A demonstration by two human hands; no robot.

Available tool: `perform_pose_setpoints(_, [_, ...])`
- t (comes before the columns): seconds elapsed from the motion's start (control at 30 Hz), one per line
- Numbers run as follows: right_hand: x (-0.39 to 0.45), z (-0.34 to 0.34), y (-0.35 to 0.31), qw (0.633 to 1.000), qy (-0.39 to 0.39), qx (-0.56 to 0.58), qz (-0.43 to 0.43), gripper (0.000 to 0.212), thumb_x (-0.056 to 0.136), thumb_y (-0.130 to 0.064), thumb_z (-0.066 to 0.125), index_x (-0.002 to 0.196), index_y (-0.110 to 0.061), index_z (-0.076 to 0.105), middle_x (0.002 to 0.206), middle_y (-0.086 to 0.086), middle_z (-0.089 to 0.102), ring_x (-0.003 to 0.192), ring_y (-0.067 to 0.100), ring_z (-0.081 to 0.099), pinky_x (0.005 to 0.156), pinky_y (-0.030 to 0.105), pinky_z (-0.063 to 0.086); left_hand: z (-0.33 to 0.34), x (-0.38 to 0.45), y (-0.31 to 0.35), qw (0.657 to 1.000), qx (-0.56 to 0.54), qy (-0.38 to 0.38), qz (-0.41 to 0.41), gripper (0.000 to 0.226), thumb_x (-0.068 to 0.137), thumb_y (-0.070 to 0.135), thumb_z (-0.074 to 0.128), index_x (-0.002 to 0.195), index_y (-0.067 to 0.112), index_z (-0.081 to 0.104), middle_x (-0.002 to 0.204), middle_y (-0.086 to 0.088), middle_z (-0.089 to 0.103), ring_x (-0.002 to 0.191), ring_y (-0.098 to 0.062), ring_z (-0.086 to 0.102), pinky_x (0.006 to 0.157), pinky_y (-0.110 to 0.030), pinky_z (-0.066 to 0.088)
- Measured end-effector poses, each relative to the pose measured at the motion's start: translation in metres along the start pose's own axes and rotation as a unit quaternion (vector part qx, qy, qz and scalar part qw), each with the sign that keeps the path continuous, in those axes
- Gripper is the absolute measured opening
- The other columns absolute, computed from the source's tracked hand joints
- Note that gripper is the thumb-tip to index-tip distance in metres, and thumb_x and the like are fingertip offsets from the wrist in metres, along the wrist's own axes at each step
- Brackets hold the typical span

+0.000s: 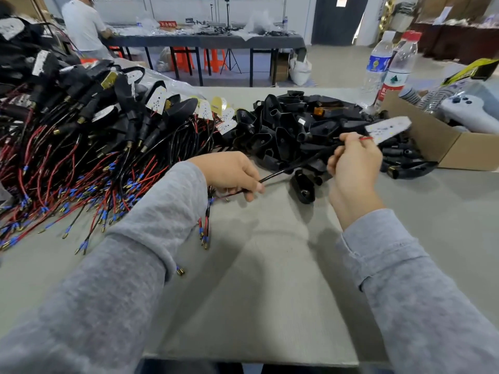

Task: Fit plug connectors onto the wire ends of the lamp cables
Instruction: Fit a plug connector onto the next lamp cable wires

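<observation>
Both hands work one black lamp cable [294, 164] stretched slantwise above the grey table [270, 279]. The left hand [232, 172] has its fingers curled round the lower end of the cable, pinching it near the thumb, with short red and black wire ends [206, 220] hanging below the wrist, tipped in blue sleeves and brass terminals. The right hand [353, 160] is raised higher and closes its fingers on the upper end, where thin red and black leads run to a white LED board [388, 128] (its small yellow dots face the camera, slightly blurred). Both arms wear grey sleeves.

To the left lies a big tangled heap of finished cables [81, 147], red and black wires with blue-sleeved tips spilling toward the near edge. Behind the hands sits a pile of black plastic lamp housings [305, 128], one housing [302, 186] lying apart just under the cable. At the right stands an open cardboard box [453, 149], and beyond it two water bottles [388, 66]. In the background another person stands at a long dark workbench [205, 40]
</observation>
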State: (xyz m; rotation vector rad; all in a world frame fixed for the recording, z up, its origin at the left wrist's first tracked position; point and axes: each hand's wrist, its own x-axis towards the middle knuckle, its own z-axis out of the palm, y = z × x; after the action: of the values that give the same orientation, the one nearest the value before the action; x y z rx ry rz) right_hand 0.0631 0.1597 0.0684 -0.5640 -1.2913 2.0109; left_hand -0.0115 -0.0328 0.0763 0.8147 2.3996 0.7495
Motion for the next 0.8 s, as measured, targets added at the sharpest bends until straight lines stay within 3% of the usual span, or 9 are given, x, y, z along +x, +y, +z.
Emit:
perform_pose_setpoints(0.13, [0.011, -0.011, 0.0, 0.998, 0.005, 0.045, 0.039, 0.01, 0.097, -0.013, 0.052, 0.089, -0.01, 0.058, 0.051, -0.004, 0.044, 0.04, 0.009, 0.037, 0.042, 0.019, 0.032, 0.01, 0.004, 0.001, 0.998, -0.034, 0.05, 0.026, 0.013, 0.094, 0.026, 0.062, 0.096, 0.022, 0.074, 0.061, 0.011, 0.065, 0.043, -0.008, 0.042, 0.042, -0.018, 0.036])
perform_pose_setpoints(0.23, [0.01, -0.006, 0.008, 0.995, -0.067, -0.009, 0.075, 0.006, 0.093, -0.014, 0.061, 0.088, -0.011, 0.063, 0.047, -0.006, 0.046, 0.039, 0.009, 0.038, 0.042, 0.02, 0.033, 0.025, 0.013, 0.011, 0.987, -0.093, 0.117, 0.067, 0.013, 0.093, 0.027, 0.064, 0.094, 0.021, 0.074, 0.058, 0.011, 0.062, 0.044, -0.009, 0.04, 0.044, -0.019, 0.033])
perform_pose_setpoints(0.37, [-0.001, 0.003, 0.025, 0.977, -0.167, -0.111, 0.068, 0.022, 0.098, -0.02, 0.056, 0.082, -0.011, 0.068, 0.048, -0.005, 0.048, 0.04, 0.007, 0.04, 0.043, 0.018, 0.032, 0.049, 0.027, 0.024, 0.962, -0.143, 0.195, 0.123, 0.015, 0.094, 0.019, 0.062, 0.084, 0.014, 0.072, 0.057, 0.007, 0.059, 0.04, -0.001, 0.041, 0.044, -0.012, 0.036])
perform_pose_setpoints(0.47, [-0.003, 0.003, 0.034, 0.985, -0.131, -0.104, 0.039, 0.03, 0.102, -0.024, 0.051, 0.08, -0.011, 0.067, 0.046, -0.007, 0.047, 0.038, 0.004, 0.04, 0.041, 0.016, 0.033, 0.06, 0.037, 0.025, 0.955, -0.166, 0.213, 0.119, 0.018, 0.094, 0.013, 0.059, 0.083, 0.023, 0.069, 0.062, 0.004, 0.059, 0.042, 0.003, 0.043, 0.047, -0.009, 0.036])
perform_pose_setpoints(0.57, [-0.001, -0.002, 0.039, 0.993, -0.08, -0.078, 0.023, 0.033, 0.103, -0.027, 0.046, 0.079, -0.012, 0.063, 0.046, -0.009, 0.049, 0.038, 0.004, 0.041, 0.04, 0.016, 0.035, 0.066, 0.044, 0.02, 0.95, -0.163, 0.252, 0.092, 0.021, 0.092, 0.008, 0.057, 0.094, 0.022, 0.071, 0.069, 0.01, 0.061, 0.05, 0.005, 0.048, 0.054, -0.012, 0.038])
perform_pose_setpoints(0.63, [0.001, -0.008, 0.044, 0.996, -0.049, -0.063, 0.026, 0.033, 0.104, -0.028, 0.043, 0.079, -0.013, 0.06, 0.046, -0.01, 0.05, 0.038, 0.005, 0.041, 0.039, 0.016, 0.034, 0.069, 0.047, 0.017, 0.939, -0.143, 0.307, 0.053, 0.026, 0.091, 0.008, 0.054, 0.111, 0.019, 0.067, 0.093, 0.007, 0.063, 0.071, 0.001, 0.055, 0.071, -0.018, 0.043])
perform_pose_setpoints(0.7, [0.003, -0.013, 0.047, 0.998, -0.036, -0.053, 0.028, 0.033, 0.104, -0.029, 0.042, 0.081, -0.014, 0.059, 0.048, -0.01, 0.052, 0.039, 0.006, 0.043, 0.04, 0.016, 0.034, 0.073, 0.047, 0.016, 0.915, -0.151, 0.373, -0.001, 0.036, 0.09, 0.013, 0.053, 0.125, 0.022, 0.054, 0.118, 0.003, 0.048, 0.082, -0.003, 0.051, 0.081, -0.021, 0.037])
perform_pose_setpoints(0.73, [0.005, -0.015, 0.049, 0.998, -0.037, -0.046, 0.028, 0.033, 0.105, -0.03, 0.041, 0.082, -0.014, 0.059, 0.049, -0.009, 0.053, 0.041, 0.007, 0.044, 0.041, 0.017, 0.035, 0.076, 0.046, 0.016, 0.9, -0.173, 0.4, -0.016, 0.04, 0.089, 0.015, 0.054, 0.128, 0.022, 0.047, 0.12, 0.004, 0.042, 0.079, 0.0, 0.048, 0.079, -0.022, 0.035])
perform_pose_setpoints(0.8, [0.006, -0.017, 0.051, 0.998, -0.049, -0.022, 0.03, 0.034, 0.105, -0.031, 0.04, 0.085, -0.012, 0.06, 0.055, -0.005, 0.056, 0.046, 0.009, 0.049, 0.046, 0.02, 0.04, 0.081, 0.045, 0.019, 0.881, -0.219, 0.419, -0.025, 0.042, 0.088, 0.02, 0.056, 0.127, 0.022, 0.04, 0.11, 0.007, 0.05, 0.077, 0.002, 0.048, 0.075, -0.026, 0.035])
